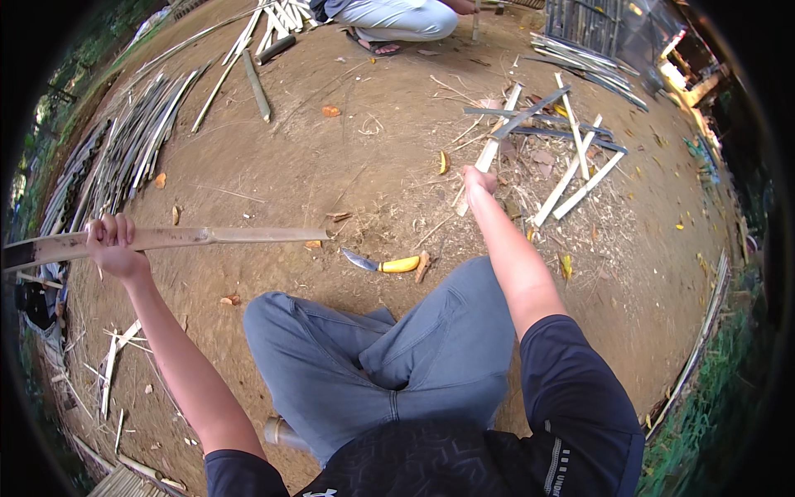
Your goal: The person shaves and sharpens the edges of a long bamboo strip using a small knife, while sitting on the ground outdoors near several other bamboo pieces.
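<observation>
My left hand [118, 246], at the far left, is closed around a long, pale split-bamboo strip [261, 235]. The strip lies level, its free end pointing toward the middle. Out to the right, my right hand [479, 182] grips a shorter pale bamboo strip [492, 149] slanting away from me, its near end showing below the fist. Its far part meets a dark bamboo strip [542, 108] in a loose heap. Between the hands, on the dirt in front of my crossed legs, lies a curved knife [397, 265] with a yellow handle, touched by neither hand.
A stack of dark bamboo strips [137, 141] lies at the left. Several pale strips [571, 186] and scattered shavings lie right of my right hand. A co-worker [397, 18] squats at the top, near more split pieces [286, 15]. Grass [708, 422] edges the lower right.
</observation>
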`<action>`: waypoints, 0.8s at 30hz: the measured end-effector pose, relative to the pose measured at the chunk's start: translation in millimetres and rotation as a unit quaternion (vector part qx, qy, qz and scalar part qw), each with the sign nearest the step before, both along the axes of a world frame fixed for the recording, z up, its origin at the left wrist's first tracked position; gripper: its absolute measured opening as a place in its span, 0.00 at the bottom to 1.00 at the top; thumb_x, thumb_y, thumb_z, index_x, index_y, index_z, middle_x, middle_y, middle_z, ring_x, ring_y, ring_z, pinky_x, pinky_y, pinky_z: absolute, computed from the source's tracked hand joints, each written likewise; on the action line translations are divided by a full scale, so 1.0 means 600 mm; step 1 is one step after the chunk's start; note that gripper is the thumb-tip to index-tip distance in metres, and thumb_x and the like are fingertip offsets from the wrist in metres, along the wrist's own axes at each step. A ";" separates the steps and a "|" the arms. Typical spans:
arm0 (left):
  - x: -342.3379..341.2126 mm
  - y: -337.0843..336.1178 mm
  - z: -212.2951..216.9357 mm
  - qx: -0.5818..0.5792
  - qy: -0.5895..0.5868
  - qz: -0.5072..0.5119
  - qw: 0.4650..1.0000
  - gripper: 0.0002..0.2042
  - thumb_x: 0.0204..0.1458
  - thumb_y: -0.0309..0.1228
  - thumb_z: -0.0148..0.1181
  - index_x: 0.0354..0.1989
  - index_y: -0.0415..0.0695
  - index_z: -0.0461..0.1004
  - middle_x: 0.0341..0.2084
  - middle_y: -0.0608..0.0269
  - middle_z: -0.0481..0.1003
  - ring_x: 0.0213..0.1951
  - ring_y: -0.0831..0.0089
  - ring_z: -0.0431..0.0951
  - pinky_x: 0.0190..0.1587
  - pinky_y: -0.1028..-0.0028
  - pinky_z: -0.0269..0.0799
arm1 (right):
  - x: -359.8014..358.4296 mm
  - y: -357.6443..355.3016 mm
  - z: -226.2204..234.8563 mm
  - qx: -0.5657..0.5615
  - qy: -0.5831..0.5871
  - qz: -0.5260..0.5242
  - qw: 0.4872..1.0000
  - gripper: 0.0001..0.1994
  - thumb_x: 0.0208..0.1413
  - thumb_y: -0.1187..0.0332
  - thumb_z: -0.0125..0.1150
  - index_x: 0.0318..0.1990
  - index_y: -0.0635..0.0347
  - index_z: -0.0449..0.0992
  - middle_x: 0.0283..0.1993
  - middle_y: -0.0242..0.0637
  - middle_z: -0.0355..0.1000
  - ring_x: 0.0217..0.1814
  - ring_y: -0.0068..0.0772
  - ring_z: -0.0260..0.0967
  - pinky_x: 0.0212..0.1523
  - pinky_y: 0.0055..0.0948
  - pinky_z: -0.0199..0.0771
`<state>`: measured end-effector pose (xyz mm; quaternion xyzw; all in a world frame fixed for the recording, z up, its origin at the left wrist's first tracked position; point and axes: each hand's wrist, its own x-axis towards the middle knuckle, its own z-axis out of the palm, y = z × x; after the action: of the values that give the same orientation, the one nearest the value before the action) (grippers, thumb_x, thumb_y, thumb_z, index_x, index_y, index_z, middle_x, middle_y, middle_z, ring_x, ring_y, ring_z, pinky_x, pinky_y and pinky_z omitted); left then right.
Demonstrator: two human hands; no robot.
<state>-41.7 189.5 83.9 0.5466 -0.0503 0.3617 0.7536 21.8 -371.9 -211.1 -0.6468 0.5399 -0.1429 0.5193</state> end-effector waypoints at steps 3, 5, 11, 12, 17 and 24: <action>0.003 -0.011 0.002 0.007 -0.001 -0.008 1.000 0.14 0.63 0.32 0.39 0.23 0.51 0.50 0.15 0.72 0.47 0.17 0.80 0.46 0.21 0.77 0.44 | -0.030 -0.020 0.033 0.012 -0.046 -0.054 0.997 0.15 0.36 0.70 0.68 0.31 0.75 0.78 0.33 0.48 0.78 0.33 0.41 0.77 0.38 0.37 0.76; 0.005 -0.023 0.003 -0.005 0.002 -0.017 1.000 0.15 0.63 0.33 0.39 0.23 0.51 0.50 0.15 0.72 0.47 0.17 0.80 0.46 0.21 0.76 0.44 | -0.058 -0.046 0.046 0.019 -0.057 -0.053 0.997 0.13 0.38 0.71 0.67 0.29 0.74 0.77 0.31 0.45 0.78 0.29 0.38 0.76 0.33 0.35 0.75; -0.003 -0.029 0.009 -0.014 -0.012 -0.029 0.999 0.14 0.64 0.33 0.39 0.23 0.51 0.50 0.15 0.72 0.48 0.17 0.80 0.47 0.20 0.77 0.44 | -0.142 -0.104 0.143 0.199 -0.239 -0.028 0.950 0.05 0.48 0.70 0.61 0.25 0.52 0.70 0.16 0.21 0.60 0.12 0.14 0.50 0.11 0.16 0.52; -0.002 -0.032 0.007 -0.011 -0.013 -0.032 0.999 0.14 0.64 0.33 0.39 0.23 0.51 0.50 0.15 0.72 0.48 0.17 0.81 0.47 0.20 0.77 0.45 | -0.157 -0.139 0.155 0.260 -0.294 -0.021 0.919 0.06 0.50 0.69 0.60 0.25 0.49 0.68 0.16 0.19 0.58 0.11 0.13 0.49 0.10 0.15 0.50; 0.007 -0.026 -0.001 -0.001 -0.016 -0.055 0.998 0.14 0.64 0.34 0.39 0.24 0.50 0.51 0.15 0.72 0.48 0.17 0.81 0.47 0.20 0.77 0.45 | -0.208 -0.285 0.225 0.311 -0.378 0.005 0.872 0.12 0.51 0.68 0.57 0.20 0.46 0.61 0.13 0.16 0.56 0.09 0.12 0.50 0.09 0.14 0.52; -0.002 -0.047 0.005 -0.011 -0.006 -0.058 0.998 0.15 0.64 0.34 0.39 0.23 0.51 0.49 0.15 0.73 0.47 0.17 0.81 0.47 0.20 0.77 0.44 | -0.335 -0.418 0.285 0.257 -0.307 0.030 0.916 0.07 0.54 0.69 0.54 0.26 0.54 0.66 0.14 0.15 0.59 0.10 0.08 0.53 0.09 0.12 0.55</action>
<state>-43.0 161.5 86.6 0.5325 -0.0830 0.3209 0.7788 -179.2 -622.8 -40.0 -0.4309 0.3520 -0.1751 0.8123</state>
